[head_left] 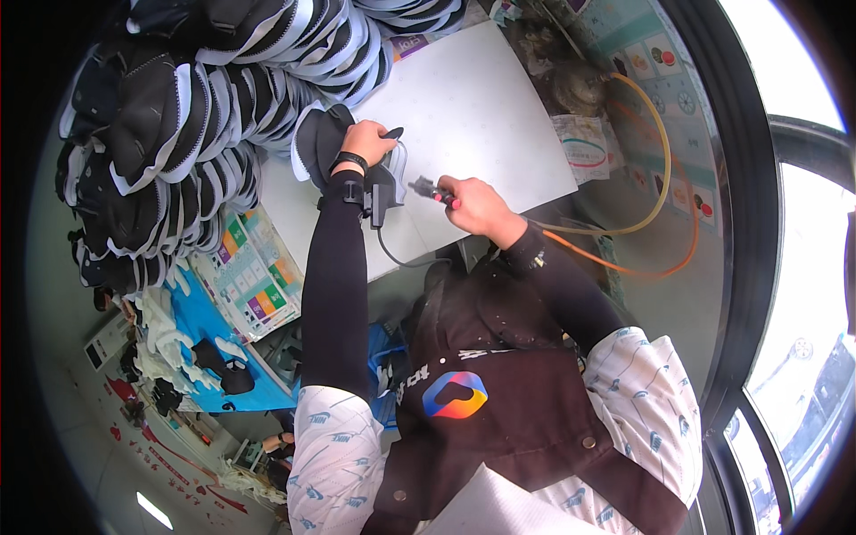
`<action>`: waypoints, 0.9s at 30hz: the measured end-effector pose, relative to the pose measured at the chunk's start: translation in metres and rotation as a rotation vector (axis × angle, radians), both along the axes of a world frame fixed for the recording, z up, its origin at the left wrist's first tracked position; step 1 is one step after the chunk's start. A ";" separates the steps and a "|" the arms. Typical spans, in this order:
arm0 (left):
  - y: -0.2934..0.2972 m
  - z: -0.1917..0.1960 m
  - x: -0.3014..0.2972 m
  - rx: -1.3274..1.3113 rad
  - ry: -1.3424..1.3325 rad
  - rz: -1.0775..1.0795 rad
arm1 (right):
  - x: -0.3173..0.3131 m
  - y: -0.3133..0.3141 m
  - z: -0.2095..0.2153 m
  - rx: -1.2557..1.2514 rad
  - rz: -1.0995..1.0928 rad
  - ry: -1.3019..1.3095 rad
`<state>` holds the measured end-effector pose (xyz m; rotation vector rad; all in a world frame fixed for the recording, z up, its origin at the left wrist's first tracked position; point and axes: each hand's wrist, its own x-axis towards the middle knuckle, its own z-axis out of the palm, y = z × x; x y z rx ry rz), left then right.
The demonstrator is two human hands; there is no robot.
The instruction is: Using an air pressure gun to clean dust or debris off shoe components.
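A: Hands?
B: Our right hand (486,212), frame centre, grips a hose-fed tool (432,190). Left hand (366,143), up-left, holds 1 black pale-edged piece (315,141) over the white tabletop (473,107); stacked pieces (152,107) upper left.
A: Step?
B: Probably coating; next we'd need steady aim along that edge.

The bench (481,89) at twelve o'clock is white. Stacked pieces (150,96) at ten are black with pale bluish-white edges, like the piece (319,143) at eleven. The tool (432,190) toward twelve is dark with red parts. A yellow hose (667,169) curves at two, an orange hose (624,270) at three. Blue print covers white sleeves (334,450) at seven and four.
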<state>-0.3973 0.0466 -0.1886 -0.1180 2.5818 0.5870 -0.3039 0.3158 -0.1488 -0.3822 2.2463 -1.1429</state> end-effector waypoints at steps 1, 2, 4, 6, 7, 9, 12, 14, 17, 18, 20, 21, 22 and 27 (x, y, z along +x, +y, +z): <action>0.000 0.003 0.001 0.008 -0.010 0.017 | 0.001 0.000 0.000 -0.009 0.044 -0.023; -0.001 0.005 0.003 0.006 -0.012 0.023 | 0.002 0.000 -0.001 -0.020 0.089 -0.046; -0.005 0.011 0.010 0.042 0.004 0.042 | 0.003 -0.001 0.002 -0.049 0.049 -0.022; -0.006 0.015 0.026 0.080 0.060 0.058 | 0.001 0.002 0.004 -0.090 -0.066 -0.028; -0.005 0.017 0.035 0.122 0.120 0.065 | 0.001 0.003 0.001 -0.068 -0.008 -0.039; -0.008 0.023 0.059 0.155 0.173 0.115 | 0.007 0.001 0.002 -0.075 0.088 -0.060; -0.011 0.029 0.096 0.191 0.253 0.262 | 0.013 -0.004 0.007 -0.105 0.212 -0.071; -0.006 0.029 0.108 0.208 0.282 0.292 | 0.016 -0.004 0.006 -0.144 -0.003 -0.033; 0.002 0.030 0.125 0.260 0.299 0.339 | 0.026 -0.006 -0.001 -0.093 0.114 -0.054; 0.004 0.030 0.131 0.264 0.320 0.337 | 0.027 -0.006 0.000 -0.062 0.162 -0.065; 0.008 0.032 0.139 0.272 0.334 0.367 | 0.028 -0.005 0.002 -0.032 0.216 -0.069; 0.009 0.033 0.143 0.276 0.344 0.392 | 0.030 -0.006 0.004 -0.022 0.156 -0.071; 0.010 0.034 0.147 0.277 0.347 0.397 | 0.031 -0.006 0.005 -0.013 0.095 -0.074; 0.005 0.039 0.169 0.261 0.426 0.395 | 0.038 -0.006 0.004 -0.026 0.173 -0.117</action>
